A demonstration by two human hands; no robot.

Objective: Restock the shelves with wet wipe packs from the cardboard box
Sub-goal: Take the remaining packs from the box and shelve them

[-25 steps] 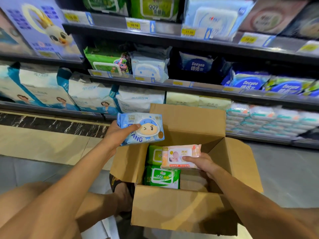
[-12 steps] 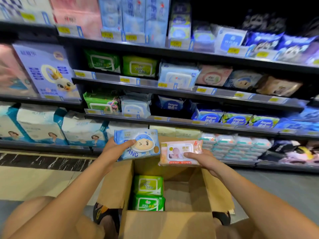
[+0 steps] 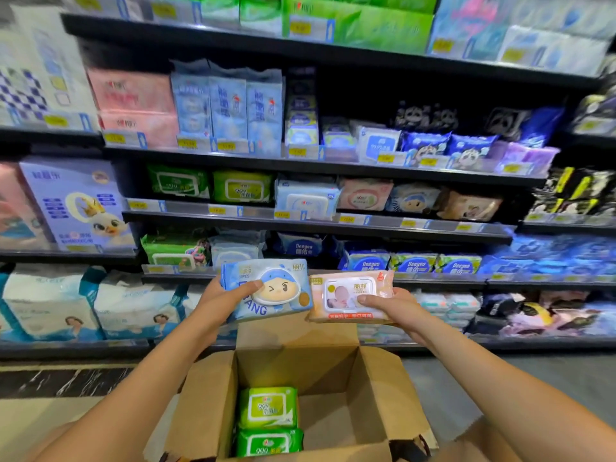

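Lifting both packs up out of the cardboard box (image 3: 320, 358) over the last second, so now the left hand (image 3: 216, 295) is clamped on the blue cartoon pack (image 3: 270, 288) and the right hand (image 3: 388, 305) is pinching the pink baby pack (image 3: 350, 295), both level with the lower shelves (image 3: 316, 225). Looks like shelving comes next, with 2 green packs (image 3: 268, 408) left in the box.
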